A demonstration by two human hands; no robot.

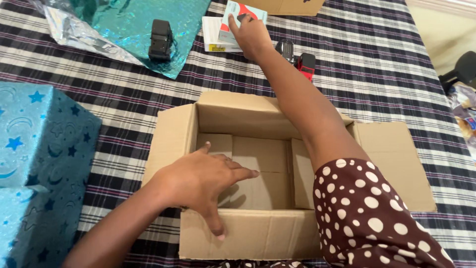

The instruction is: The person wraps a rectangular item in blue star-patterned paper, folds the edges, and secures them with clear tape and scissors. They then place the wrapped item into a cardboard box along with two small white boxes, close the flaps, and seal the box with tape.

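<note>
Cloth (386,54) with dark and white checks covers the whole table. On the left sits a big blue box (34,164) with stars and moons on it. In the middle stands an open brown carton (248,233), flaps out, with nothing inside but its own folded bottom. At the top left lies a sheet of shiny green paper (124,25), and a small black thing (160,39) rests on it. At the top, past the carton, is a small white and teal pack (233,11) lying on a flat white box (212,34). Just to the right of these sit a red and black tool (306,64) and a little silver bit beside it; I cannot tell what they are. The left hand (203,181) rests on the near edge of the carton, fingers spread apart, thumb down on the front wall, holding nothing. The right hand (250,34) is stretched far out over the carton and lies on top of the pack, fingers laid close on it; I cannot tell if they grip it yet. The pack lies right under those fingers, on the far side of the carton, with its long side pointing away from the person. The right hand is much nearer to it than the left.
</note>
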